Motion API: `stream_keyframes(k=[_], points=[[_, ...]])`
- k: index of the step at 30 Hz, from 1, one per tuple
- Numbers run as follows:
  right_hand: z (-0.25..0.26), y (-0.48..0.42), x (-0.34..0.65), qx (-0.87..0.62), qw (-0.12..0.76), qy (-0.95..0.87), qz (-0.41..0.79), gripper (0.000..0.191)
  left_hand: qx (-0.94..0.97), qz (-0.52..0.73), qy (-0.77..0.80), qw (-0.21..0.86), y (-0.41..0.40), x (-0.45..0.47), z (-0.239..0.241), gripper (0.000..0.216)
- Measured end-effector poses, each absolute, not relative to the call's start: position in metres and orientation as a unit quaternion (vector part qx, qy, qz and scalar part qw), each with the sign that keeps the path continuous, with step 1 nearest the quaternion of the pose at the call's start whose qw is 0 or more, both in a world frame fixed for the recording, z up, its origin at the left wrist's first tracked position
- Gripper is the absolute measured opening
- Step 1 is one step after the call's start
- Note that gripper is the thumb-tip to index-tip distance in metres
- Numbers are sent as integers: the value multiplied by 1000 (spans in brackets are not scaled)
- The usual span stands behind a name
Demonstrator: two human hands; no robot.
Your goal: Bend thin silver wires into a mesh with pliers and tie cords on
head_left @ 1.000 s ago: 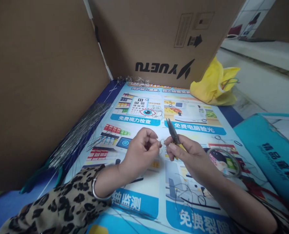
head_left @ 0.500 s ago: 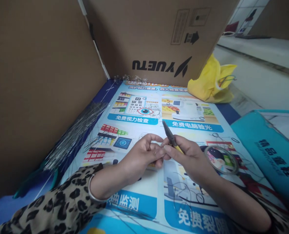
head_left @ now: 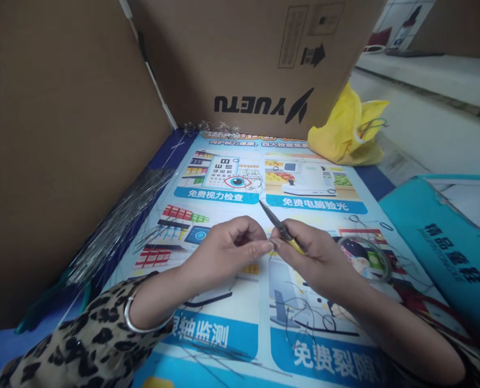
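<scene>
My right hand [head_left: 310, 256] is wrapped round a pair of needle-nose pliers [head_left: 275, 220] with dark jaws and a yellow handle. Their tip points away and to the left. My left hand [head_left: 227, 250] is closed in a pinch, thumb against fingers, its fingertips meeting those of the right hand. Whatever lies between them is too small to make out. Under both hands spreads a printed poster [head_left: 263, 291]. Loose thin wires [head_left: 304, 323] lie on it below the right hand, and dark wire lengths [head_left: 219, 350] lie near the front.
A bundle of straight metal wires [head_left: 114, 229] lies at left, beside a tall cardboard panel [head_left: 62, 134]. Another cardboard panel [head_left: 244, 59] stands behind, with small wire pieces [head_left: 224, 127] at its foot. On the right are a yellow bag [head_left: 341, 137], a clear ring-shaped roll [head_left: 385, 261] and a teal box [head_left: 438, 231].
My left hand has drawn slightly left, its thumb straighter and its fingers less tangled with the right hand's. The pliers have tilted further left. The whole view has shifted a little.
</scene>
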State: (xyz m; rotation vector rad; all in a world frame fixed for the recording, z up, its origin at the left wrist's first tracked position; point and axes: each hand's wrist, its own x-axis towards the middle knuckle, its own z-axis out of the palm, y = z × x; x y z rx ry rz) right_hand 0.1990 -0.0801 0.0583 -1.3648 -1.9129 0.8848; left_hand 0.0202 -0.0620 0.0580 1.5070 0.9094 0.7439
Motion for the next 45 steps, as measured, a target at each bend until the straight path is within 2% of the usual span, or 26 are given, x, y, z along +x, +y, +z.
stream_keyframes(k=[4,11,17,23,27,33,36,40,45], points=[[56,-80,196,-517,316,-715,348,15,648,336,388,563,-60,21,54,15],[48,-79,192,-520,332,-670,413,14,516,519,340,591,-58,24,49,12],[43,-83,187,-512,367,-653,421,15,494,509,327,625,-65,30,41,10],[42,-83,187,-530,375,-662,374,15,481,496,297,659,-69,33,38,10],[43,-83,187,-543,346,-687,336,12,543,458,361,604,-67,30,41,10],[42,-84,186,-538,321,-711,320,13,681,422,400,444,-63,25,45,9],[42,-84,187,-524,343,-683,375,13,666,452,400,439,-60,24,45,8],[40,-87,188,-428,394,-577,573,19,572,552,371,481,-52,21,44,8],[35,-96,180,-317,366,-461,744,23,503,604,344,513,-47,19,45,7]])
